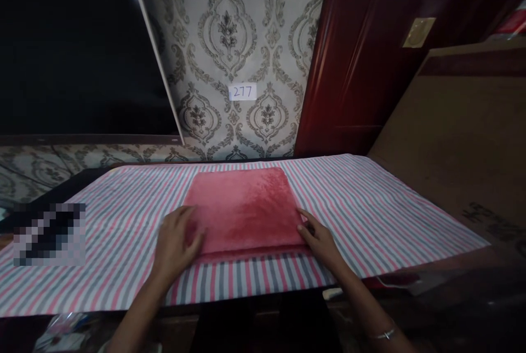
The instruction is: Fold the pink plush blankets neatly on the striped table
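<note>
A folded pink plush cloth (246,205) lies flat on a striped tablecloth (353,199), its folded layers showing along the near edge. At its left side rests my left hand (175,238), open, with the fingers spread and the thumb over the cloth; it is slightly blurred. My right hand (318,238) is closed at the near right side, thumb and forefinger on the cloth's edge. Its other fingers are partly hidden. A bracelet is on my right wrist.
A large dark screen (82,51) is at the back left, above a pixelated patch (49,234) on the table. A paper marked 277 (242,91) is on the patterned wall. A big cardboard box (464,139) stands along the right side.
</note>
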`<state>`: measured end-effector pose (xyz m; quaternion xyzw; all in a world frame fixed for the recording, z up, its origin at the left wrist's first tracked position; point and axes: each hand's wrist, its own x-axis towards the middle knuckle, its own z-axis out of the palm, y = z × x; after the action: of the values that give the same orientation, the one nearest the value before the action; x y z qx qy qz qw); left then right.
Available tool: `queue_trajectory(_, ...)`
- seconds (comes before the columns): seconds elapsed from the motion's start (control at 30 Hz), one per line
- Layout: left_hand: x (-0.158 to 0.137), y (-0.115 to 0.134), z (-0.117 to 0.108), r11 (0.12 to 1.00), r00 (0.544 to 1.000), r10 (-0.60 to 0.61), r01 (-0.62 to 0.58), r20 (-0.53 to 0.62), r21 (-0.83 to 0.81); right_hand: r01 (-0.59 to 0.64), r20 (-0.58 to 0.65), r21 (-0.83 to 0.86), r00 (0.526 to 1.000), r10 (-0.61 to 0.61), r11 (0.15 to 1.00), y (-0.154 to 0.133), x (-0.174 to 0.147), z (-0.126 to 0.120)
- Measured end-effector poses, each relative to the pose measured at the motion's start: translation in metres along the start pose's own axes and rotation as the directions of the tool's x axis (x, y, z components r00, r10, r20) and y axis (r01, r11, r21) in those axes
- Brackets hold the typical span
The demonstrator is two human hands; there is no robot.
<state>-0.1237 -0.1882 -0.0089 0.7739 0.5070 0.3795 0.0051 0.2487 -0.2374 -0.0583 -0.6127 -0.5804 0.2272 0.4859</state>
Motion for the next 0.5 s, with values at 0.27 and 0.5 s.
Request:
queue_trajectory(0.27, 0.058, 0.118, 0.066, 0.879, 0.711, 0.477, -0.375, 0.516, -0.296, -0.105, 0.039, 0.444, 0.994, 0.098, 0.89, -0.021, 0.017, 0.008)
queue_trajectory(0.5, 0.088, 0.107, 0.108, 0.767, 0.862, 0.114, 0.239, 0.494, -0.595, -0.195, 0.088, 0.579, 0.98, 0.178, 0.791, -0.011, 0.05, -0.007)
